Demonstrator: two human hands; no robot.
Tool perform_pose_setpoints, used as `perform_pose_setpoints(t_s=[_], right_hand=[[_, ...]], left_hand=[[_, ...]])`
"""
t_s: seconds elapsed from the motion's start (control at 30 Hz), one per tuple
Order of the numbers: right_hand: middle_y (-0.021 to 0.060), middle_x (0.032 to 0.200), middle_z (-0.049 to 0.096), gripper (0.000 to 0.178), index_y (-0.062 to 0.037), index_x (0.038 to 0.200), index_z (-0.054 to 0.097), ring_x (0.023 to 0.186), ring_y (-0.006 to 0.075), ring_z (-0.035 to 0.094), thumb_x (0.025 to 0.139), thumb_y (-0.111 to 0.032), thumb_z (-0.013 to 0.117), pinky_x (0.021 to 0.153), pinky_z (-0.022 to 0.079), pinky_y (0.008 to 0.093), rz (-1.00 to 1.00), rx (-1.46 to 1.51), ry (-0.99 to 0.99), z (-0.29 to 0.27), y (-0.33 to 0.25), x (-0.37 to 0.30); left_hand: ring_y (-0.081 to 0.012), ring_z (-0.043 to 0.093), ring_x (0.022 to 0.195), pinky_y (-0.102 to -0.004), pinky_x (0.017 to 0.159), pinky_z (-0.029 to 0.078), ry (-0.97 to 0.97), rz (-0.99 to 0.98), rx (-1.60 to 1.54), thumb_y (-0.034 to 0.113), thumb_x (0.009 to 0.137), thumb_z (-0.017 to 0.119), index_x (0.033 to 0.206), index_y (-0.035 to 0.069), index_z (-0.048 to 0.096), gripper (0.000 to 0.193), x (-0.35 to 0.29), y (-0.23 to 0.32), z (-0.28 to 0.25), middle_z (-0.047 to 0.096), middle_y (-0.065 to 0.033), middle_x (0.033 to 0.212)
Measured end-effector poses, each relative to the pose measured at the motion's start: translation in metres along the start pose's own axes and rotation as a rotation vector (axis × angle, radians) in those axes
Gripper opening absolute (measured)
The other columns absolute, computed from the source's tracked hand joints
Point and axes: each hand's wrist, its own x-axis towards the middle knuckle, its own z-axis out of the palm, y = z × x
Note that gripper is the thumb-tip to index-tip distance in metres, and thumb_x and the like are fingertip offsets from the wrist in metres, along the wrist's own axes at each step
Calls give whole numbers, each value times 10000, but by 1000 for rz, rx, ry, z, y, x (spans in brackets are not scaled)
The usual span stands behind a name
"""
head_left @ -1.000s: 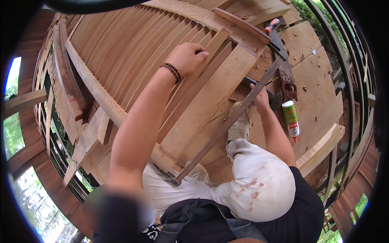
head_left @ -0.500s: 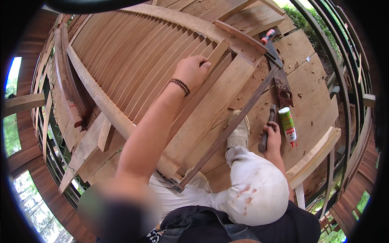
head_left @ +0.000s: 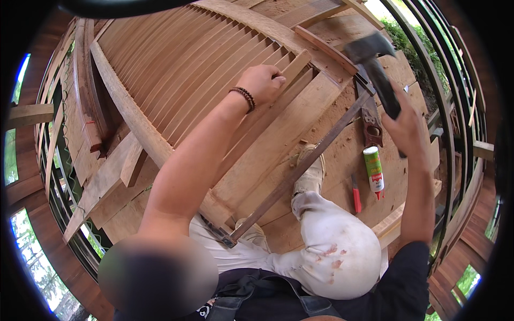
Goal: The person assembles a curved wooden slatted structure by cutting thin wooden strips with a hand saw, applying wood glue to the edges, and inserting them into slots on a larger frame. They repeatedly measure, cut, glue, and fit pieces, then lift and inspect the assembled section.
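My right hand (head_left: 405, 127) grips the dark handle of a hammer (head_left: 379, 75), raised so that its head hangs over the far right corner of a wooden louvred frame (head_left: 131, 109). My left hand (head_left: 261, 83), a beaded bracelet at its wrist, is closed over a wooden slat (head_left: 296, 65) at the near end of the row of slats (head_left: 198, 72). The palm and part of that slat are hidden. A long bar clamp (head_left: 300, 181) spans the near end of the frame, close to its broad end board (head_left: 278, 139).
Right of the clamp lie a handsaw (head_left: 372, 127), a green and white bottle with red nozzle (head_left: 373, 170) and a red-handled tool (head_left: 356, 193). Sawdust and chips dot the plank floor (head_left: 334, 176). Timber pieces (head_left: 104, 187) lie left; dark railings (head_left: 447, 107) stand right.
My right hand has risen from beside my knee, lifting the hammer up and away from me. The red-handled tool on the floor now shows. My left hand stays on the slat.
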Motion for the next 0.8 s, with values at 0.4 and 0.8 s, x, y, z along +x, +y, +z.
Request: perform_pose_setpoints(t_s=[0.4, 0.8], right_hand=[[258, 1007, 681, 740, -126, 1509, 476, 914, 387, 659, 786, -115, 632, 848, 506, 457, -320, -329, -196, 11, -20, 95], [234, 1145, 675, 737, -112, 1520, 453, 1076, 387, 634, 806, -110, 637, 936, 496, 467, -221, -447, -210, -1, -38, 91]], left_hand=[[-347, 706, 970, -411, 879, 545, 60, -1, -62, 297, 957, 634, 1075, 18, 731, 318, -7, 1, 6, 738, -203, 1006], [-342, 705, 985, -408, 888, 544, 54, 1, -52, 301, 957, 636, 1088, 19, 732, 325, -8, 1, 5, 741, -199, 1018]])
